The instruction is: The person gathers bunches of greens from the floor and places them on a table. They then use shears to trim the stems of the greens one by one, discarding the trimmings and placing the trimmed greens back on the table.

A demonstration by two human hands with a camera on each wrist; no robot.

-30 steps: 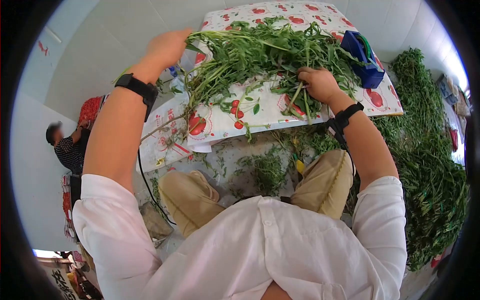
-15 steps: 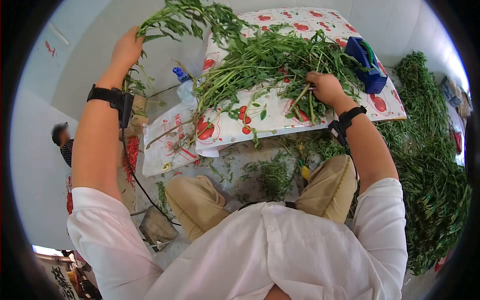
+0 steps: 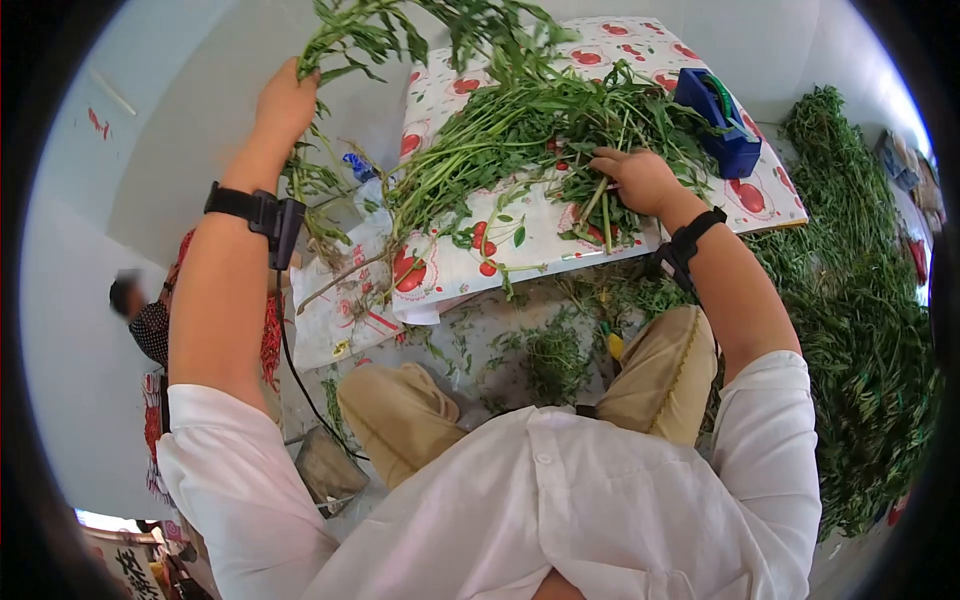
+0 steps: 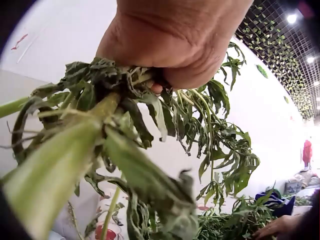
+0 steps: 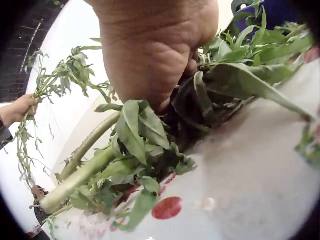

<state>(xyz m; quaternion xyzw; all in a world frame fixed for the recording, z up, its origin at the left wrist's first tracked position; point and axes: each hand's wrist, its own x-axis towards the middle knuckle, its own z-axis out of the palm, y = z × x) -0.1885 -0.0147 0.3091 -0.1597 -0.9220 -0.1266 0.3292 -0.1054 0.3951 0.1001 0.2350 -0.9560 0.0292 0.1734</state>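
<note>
Left hand [image 3: 283, 103] is raised high, with its fingers curled round a bunch of leafy stalks [image 3: 420, 30], and the leaves of that bunch hang out past the hand and above the table. In the left wrist view the fingers [image 4: 165, 50] close tightly on the stalks [image 4: 100, 115], so the grip looks firm. Right hand [image 3: 637, 180] lies lower, on the pile of greens [image 3: 520, 115] that is spread over the cherry-print tablecloth [image 3: 720, 200]. Its fingers are bent around a few thick stems [image 5: 85, 160] in the right wrist view (how many stems I cannot tell, the palm covers them). A blue box [image 3: 712, 115] stands just beyond the right hand, at the far edge of the cloth. Many more greens lie on the floor [image 3: 850, 300] to the outer side of the right arm, and small cut scraps [image 3: 545, 350] lie below both hands, between the knees.

My judgement is that the step in hand is sorting: one bunch is lifted clear of the pile while the other hand picks out the next stems. The next move probably calls for a steady hold by the left hand, so that no stalk slips out, and for the right hand to free its stems from the tangled pile without dragging the neighbours with them.
</note>
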